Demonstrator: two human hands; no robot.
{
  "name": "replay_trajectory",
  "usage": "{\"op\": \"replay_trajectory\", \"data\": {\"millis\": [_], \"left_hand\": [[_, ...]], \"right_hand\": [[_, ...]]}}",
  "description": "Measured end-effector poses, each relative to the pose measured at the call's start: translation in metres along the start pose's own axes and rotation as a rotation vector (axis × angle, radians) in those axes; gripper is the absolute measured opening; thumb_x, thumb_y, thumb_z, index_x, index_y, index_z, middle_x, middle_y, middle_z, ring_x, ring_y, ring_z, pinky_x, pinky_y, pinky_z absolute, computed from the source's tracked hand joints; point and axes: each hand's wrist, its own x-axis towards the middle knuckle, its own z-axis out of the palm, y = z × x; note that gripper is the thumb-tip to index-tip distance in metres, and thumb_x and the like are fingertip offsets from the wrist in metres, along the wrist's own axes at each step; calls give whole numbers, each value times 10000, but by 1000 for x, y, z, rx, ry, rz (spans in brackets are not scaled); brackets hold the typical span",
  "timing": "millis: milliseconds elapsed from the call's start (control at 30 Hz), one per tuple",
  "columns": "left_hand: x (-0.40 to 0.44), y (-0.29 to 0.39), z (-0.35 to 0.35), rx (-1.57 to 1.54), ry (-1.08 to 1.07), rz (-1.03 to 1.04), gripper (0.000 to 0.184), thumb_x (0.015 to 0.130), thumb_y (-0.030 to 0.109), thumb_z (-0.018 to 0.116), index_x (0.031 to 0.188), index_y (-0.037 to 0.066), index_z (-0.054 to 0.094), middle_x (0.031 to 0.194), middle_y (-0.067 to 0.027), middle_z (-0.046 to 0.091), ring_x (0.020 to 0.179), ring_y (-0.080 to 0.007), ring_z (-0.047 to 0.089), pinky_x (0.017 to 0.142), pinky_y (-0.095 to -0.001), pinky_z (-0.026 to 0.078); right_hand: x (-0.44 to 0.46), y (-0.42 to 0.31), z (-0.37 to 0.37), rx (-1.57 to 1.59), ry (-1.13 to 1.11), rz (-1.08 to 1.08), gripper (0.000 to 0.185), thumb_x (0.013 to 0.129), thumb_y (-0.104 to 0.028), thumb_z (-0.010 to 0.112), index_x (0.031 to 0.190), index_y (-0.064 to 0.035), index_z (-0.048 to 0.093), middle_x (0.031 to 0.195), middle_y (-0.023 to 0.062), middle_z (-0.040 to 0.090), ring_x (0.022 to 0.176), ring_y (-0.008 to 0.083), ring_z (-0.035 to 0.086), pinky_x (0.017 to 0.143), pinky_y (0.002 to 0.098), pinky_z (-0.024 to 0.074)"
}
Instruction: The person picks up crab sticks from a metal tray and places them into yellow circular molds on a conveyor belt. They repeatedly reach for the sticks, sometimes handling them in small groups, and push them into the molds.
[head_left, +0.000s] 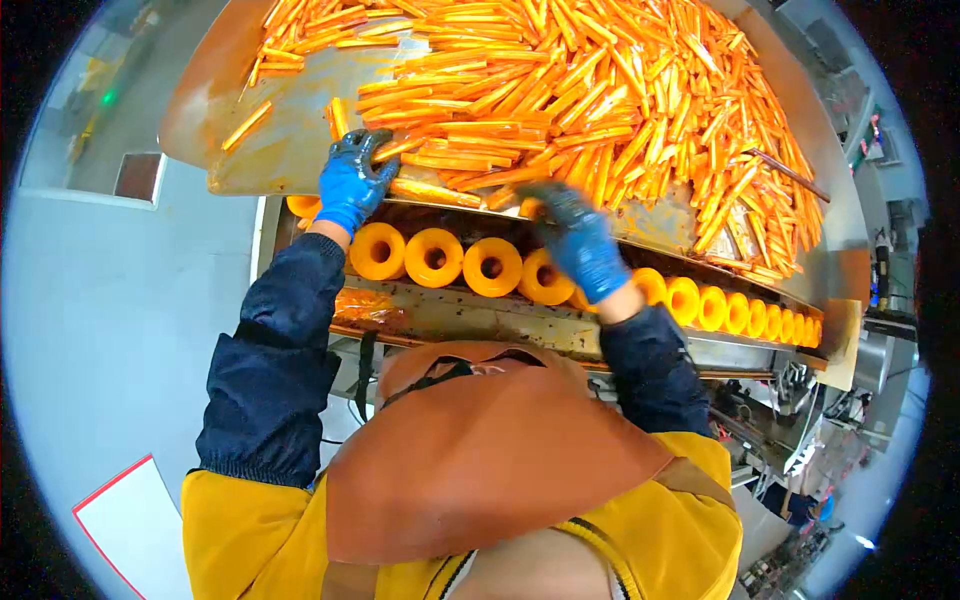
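My left hand [357, 180], in a blue glove darkened at the fingers, is at the near edge of a metal tray [290, 150]. Its thumb and fingers close around the end of a glossy orange strip [398, 149]. Many similar strips lie in a loose heap [600, 80] across the tray. My right hand [575, 235], also blue-gloved, hovers by the tray's near edge above a row of yellow ring-mouthed cups [492, 247]. Motion smears its fingers, so whether anything is in them is unclear. A few cups are hidden behind this hand and wrist.
A thin dark rod [790, 175] lies on the heap at the right. Crumpled clear plastic [368, 303] rests on the ledge [480, 318] below the cups. Machinery [790, 400] stands at the right. A white red-edged panel [130, 525] is at lower left.
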Motion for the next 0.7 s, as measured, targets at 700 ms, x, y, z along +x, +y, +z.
{"op": "replay_trajectory", "data": {"millis": [700], "left_hand": [[0, 4, -5, 23, 20, 28, 373, 771, 316, 640, 1110, 160, 608, 1121, -146, 580, 1044, -340, 543, 916, -420, 442]], "right_hand": [[13, 38, -62, 797, 364, 447, 218, 846, -130, 640, 1046, -43, 634, 942, 26, 654, 835, 131, 618, 752, 264, 493]]}}
